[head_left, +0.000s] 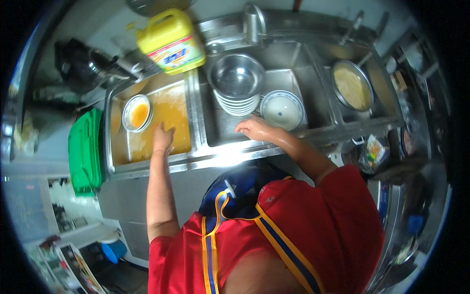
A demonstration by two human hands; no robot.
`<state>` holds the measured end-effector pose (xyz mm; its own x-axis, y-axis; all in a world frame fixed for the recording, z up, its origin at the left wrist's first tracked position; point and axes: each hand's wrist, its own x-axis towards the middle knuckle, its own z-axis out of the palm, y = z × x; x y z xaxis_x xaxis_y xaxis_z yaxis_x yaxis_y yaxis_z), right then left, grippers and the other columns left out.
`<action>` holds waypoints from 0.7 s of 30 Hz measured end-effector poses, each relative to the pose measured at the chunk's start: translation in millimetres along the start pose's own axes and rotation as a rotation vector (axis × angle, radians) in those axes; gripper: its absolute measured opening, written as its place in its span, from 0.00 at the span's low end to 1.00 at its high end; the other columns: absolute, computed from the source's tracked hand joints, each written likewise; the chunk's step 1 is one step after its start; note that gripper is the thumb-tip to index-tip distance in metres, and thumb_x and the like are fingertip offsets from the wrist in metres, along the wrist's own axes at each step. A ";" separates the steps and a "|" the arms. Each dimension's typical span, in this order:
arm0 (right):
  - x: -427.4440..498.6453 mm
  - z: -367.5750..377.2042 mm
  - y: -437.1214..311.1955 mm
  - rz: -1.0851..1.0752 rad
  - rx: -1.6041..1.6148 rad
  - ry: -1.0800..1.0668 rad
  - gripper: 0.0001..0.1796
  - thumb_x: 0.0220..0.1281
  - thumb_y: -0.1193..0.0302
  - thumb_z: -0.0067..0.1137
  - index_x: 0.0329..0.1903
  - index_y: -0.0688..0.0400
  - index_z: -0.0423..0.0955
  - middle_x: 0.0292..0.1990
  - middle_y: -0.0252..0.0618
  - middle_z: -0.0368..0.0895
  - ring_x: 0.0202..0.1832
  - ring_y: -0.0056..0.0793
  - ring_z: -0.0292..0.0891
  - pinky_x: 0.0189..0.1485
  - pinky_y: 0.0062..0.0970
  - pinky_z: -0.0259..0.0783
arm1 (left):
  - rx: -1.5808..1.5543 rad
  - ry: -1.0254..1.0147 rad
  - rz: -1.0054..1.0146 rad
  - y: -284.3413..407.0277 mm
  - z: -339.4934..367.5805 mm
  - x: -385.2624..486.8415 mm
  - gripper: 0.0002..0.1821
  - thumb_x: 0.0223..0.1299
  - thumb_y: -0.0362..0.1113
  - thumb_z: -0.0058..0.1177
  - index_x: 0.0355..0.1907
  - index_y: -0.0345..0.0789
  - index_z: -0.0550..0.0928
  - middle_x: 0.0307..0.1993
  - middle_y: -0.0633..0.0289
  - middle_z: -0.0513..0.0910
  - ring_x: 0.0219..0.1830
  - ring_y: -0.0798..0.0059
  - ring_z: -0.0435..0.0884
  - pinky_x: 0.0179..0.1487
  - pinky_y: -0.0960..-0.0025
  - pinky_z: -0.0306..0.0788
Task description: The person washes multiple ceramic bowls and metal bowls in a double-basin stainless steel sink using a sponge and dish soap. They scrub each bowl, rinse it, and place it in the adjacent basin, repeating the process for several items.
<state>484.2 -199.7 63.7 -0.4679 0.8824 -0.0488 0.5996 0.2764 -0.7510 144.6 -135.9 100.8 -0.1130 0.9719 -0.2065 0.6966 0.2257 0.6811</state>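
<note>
My left hand [163,137] reaches into the left sink basin, over or in cloudy orange-brown water [172,114]; its fingers are apart and hold nothing that shows. Left of it sit nested white bowls with blue rims [126,114], orange liquid in the top one. My right hand [255,128] is over the middle basin, fingers bent, with nothing visible in it. Just beyond it are a stack of white dishes [237,106] with a stainless steel bowl [235,75] on top and, to the right, a blue-rimmed white bowl [281,110].
A yellow detergent jug [170,40] stands behind the divider of the left and middle basins. The faucet [253,25] rises behind the middle basin. In the right basin lies a metal bowl of pale contents [350,86]. A green bin [85,152] flanks the sink's left side.
</note>
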 end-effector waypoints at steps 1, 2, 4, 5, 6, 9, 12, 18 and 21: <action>-8.2 1.4 10.0 -0.001 0.000 0.013 0.09 0.57 0.72 0.50 0.40 0.53 0.77 0.39 0.40 0.80 0.42 0.41 0.75 0.47 0.34 0.69 | 0.399 0.087 0.150 -14.4 -4.2 11.8 0.20 0.49 0.34 0.53 0.46 0.26 0.77 0.51 0.38 0.72 0.50 0.48 0.74 0.54 0.60 0.66; -15.0 1.2 19.6 0.013 -0.016 0.011 0.09 0.57 0.72 0.50 0.40 0.53 0.77 0.39 0.40 0.80 0.42 0.41 0.75 0.47 0.34 0.68 | 0.269 0.098 0.159 -28.5 -9.3 22.4 0.14 0.46 0.36 0.56 0.35 0.30 0.82 0.48 0.41 0.74 0.49 0.50 0.74 0.53 0.62 0.67; -29.7 0.1 35.4 0.067 -0.022 0.015 0.10 0.57 0.72 0.49 0.41 0.54 0.77 0.40 0.41 0.80 0.43 0.41 0.75 0.48 0.35 0.68 | 0.452 0.114 0.016 -54.1 -12.7 37.9 0.13 0.48 0.40 0.56 0.30 0.32 0.82 0.38 0.48 0.80 0.42 0.52 0.78 0.48 0.62 0.70; -37.9 -1.0 41.1 0.107 -0.012 0.018 0.11 0.58 0.72 0.47 0.41 0.54 0.77 0.40 0.42 0.80 0.43 0.41 0.75 0.49 0.36 0.67 | 0.472 0.133 0.051 -65.0 -17.4 42.9 0.15 0.50 0.43 0.56 0.29 0.31 0.81 0.33 0.48 0.81 0.39 0.52 0.79 0.45 0.61 0.71; -46.0 -2.4 45.7 0.140 0.002 0.035 0.11 0.58 0.72 0.46 0.41 0.55 0.77 0.40 0.42 0.80 0.44 0.41 0.75 0.50 0.37 0.67 | 0.538 0.257 0.135 -74.1 -15.5 43.4 0.16 0.51 0.45 0.55 0.30 0.31 0.81 0.31 0.49 0.81 0.37 0.52 0.79 0.44 0.60 0.71; -65.3 -4.9 49.9 0.384 0.033 0.111 0.13 0.58 0.69 0.44 0.41 0.55 0.76 0.40 0.43 0.80 0.44 0.42 0.74 0.50 0.38 0.67 | 0.551 0.390 0.284 -85.6 -9.5 34.7 0.21 0.54 0.51 0.53 0.33 0.31 0.81 0.27 0.50 0.81 0.35 0.52 0.80 0.43 0.59 0.71; -73.7 -4.2 46.4 0.415 -0.052 0.216 0.14 0.58 0.67 0.43 0.42 0.55 0.76 0.40 0.43 0.80 0.44 0.43 0.74 0.50 0.38 0.67 | 0.444 -0.040 -0.006 -83.7 8.1 5.9 0.23 0.57 0.54 0.48 0.36 0.32 0.81 0.31 0.49 0.81 0.40 0.53 0.79 0.46 0.58 0.69; -64.4 1.8 45.8 0.532 -0.130 0.165 0.13 0.54 0.67 0.45 0.38 0.55 0.77 0.37 0.47 0.78 0.42 0.46 0.74 0.48 0.40 0.67 | 0.784 0.296 0.142 -86.6 59.3 -51.2 0.22 0.62 0.45 0.36 0.27 0.32 0.81 0.32 0.52 0.81 0.41 0.59 0.76 0.55 0.58 0.60; -59.9 4.1 49.4 0.544 -0.193 0.229 0.12 0.54 0.64 0.45 0.28 0.57 0.76 0.30 0.49 0.78 0.34 0.51 0.74 0.39 0.44 0.68 | 0.772 0.335 0.141 -87.2 61.2 -54.0 0.21 0.61 0.44 0.37 0.25 0.32 0.82 0.31 0.53 0.81 0.41 0.61 0.76 0.54 0.60 0.59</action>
<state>539.2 -240.4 26.8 0.0761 0.9697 -0.2320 0.8297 -0.1906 -0.5247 133.4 -212.2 9.5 -0.1076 0.9835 0.1457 0.9939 0.1101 -0.0096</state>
